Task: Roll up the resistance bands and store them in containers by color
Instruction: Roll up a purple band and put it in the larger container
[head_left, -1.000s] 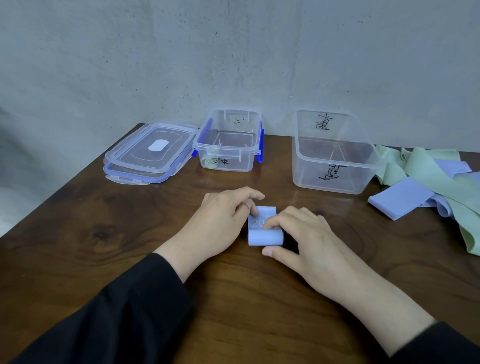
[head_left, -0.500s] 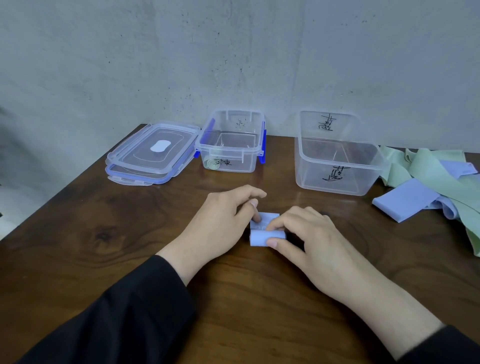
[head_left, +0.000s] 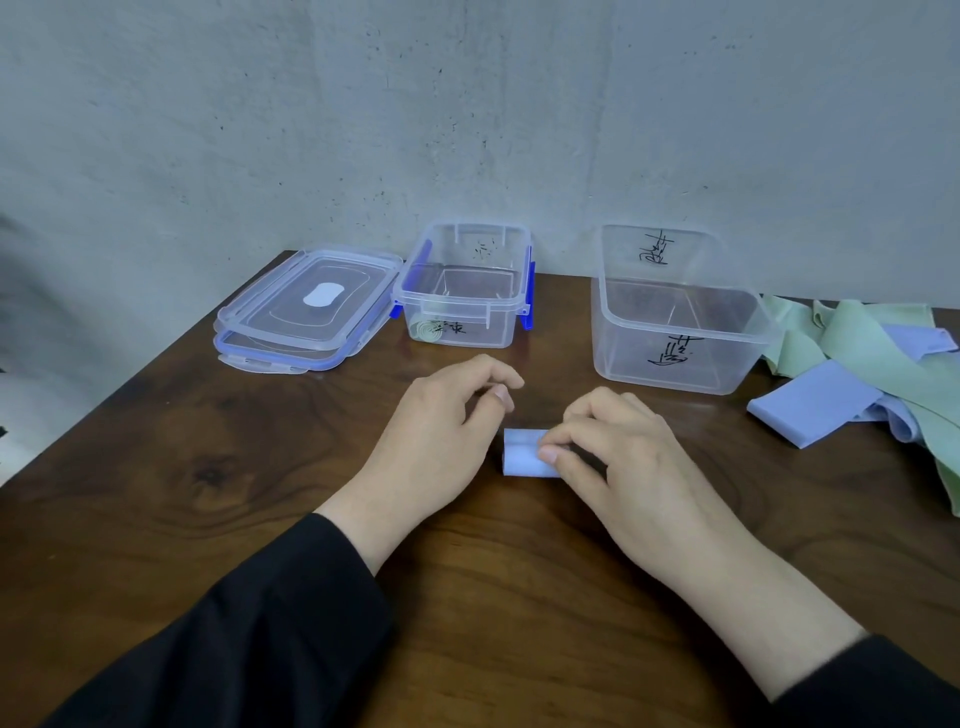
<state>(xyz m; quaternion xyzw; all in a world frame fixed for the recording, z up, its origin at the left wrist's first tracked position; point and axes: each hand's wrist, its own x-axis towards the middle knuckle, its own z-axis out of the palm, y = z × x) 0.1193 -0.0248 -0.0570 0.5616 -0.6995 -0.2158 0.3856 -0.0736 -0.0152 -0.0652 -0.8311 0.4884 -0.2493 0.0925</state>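
One green roll (head_left: 427, 330) already stored in small container (head_left: 462, 291). Blue band (head_left: 524, 460) rolled on counter (head_left: 208, 441), pinched in right hand (head_left: 618, 457) grip; left hand (head_left: 441, 415) loosely curled, holding nothing. Large container (head_left: 670, 312) unfilled; band pile (head_left: 857, 374) unrolled at right.
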